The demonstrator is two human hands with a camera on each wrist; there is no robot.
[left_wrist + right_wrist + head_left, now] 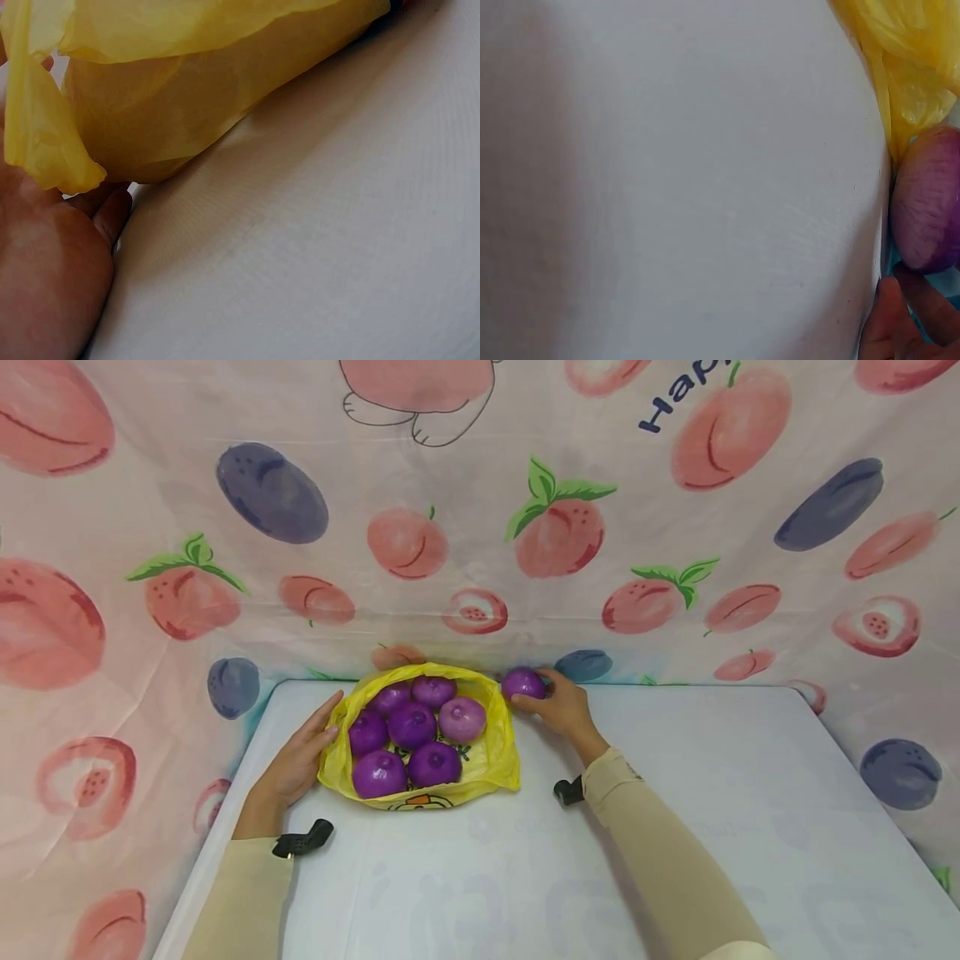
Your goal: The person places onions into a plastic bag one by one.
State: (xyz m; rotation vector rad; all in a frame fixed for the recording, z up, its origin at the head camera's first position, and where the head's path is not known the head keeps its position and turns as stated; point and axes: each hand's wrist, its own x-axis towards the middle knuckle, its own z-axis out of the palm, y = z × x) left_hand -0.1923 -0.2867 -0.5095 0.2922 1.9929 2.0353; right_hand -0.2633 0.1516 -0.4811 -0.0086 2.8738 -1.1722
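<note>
A yellow plastic bag (pixel 497 760) lies with its mouth spread wide on the white table, several purple onions (pixel 412 725) inside it. My left hand (pixel 292 760) rests against the bag's left side, fingers extended along the rim; in the left wrist view a fold of yellow plastic (pixel 52 142) hangs over that hand (pixel 52 262). Just right of the bag, at the table's far edge, my right hand (pixel 562 703) holds a single purple onion (pixel 522 683) between thumb and fingers. That onion (pixel 928 201) appears close beside the yellow plastic in the right wrist view.
The white table (pixel 675 827) ends at the back against a hanging cloth (pixel 480 510) printed with fruit. Black wrist cameras (pixel 303 839) sit at both sleeve cuffs.
</note>
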